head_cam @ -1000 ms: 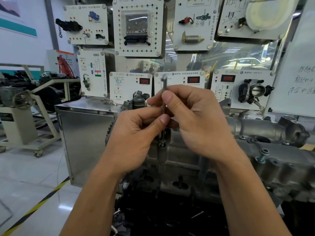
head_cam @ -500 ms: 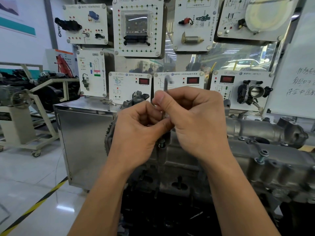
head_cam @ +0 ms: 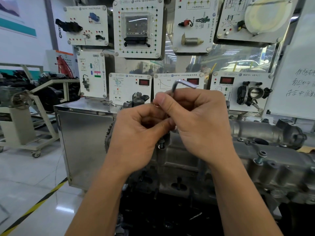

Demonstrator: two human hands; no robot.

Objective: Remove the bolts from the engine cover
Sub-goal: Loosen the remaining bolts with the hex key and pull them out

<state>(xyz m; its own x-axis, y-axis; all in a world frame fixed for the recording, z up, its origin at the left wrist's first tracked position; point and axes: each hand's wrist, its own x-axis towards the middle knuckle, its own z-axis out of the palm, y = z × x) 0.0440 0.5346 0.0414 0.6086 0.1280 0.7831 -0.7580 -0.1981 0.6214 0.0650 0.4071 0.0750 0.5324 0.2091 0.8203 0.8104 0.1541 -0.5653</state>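
A grey cast engine cover [head_cam: 213, 160] fills the lower right of the head view. An L-shaped hex key [head_cam: 180, 83] stands upright over a bolt [head_cam: 161, 145] at the cover's left end, its short arm pointing right. My right hand [head_cam: 196, 123] pinches the key's shaft near the top. My left hand [head_cam: 138, 133] pinches the shaft lower down, thumb against it. The middle of the shaft is hidden by my fingers. A second bolt [head_cam: 260, 157] sticks up from the cover at the right, partly raised.
A stainless steel cabinet [head_cam: 85, 138] stands just left of the engine. White training panels [head_cam: 138, 28] with sensors hang behind. A throttle body [head_cam: 254, 94] is mounted at the right. Yellow-black floor tape [head_cam: 34, 206] runs at the lower left, near a wheeled stand [head_cam: 22, 126].
The hex key has turned: its short arm, edge-on before, now points to the right. Both hands stayed on the shaft and shifted their fingers slightly.
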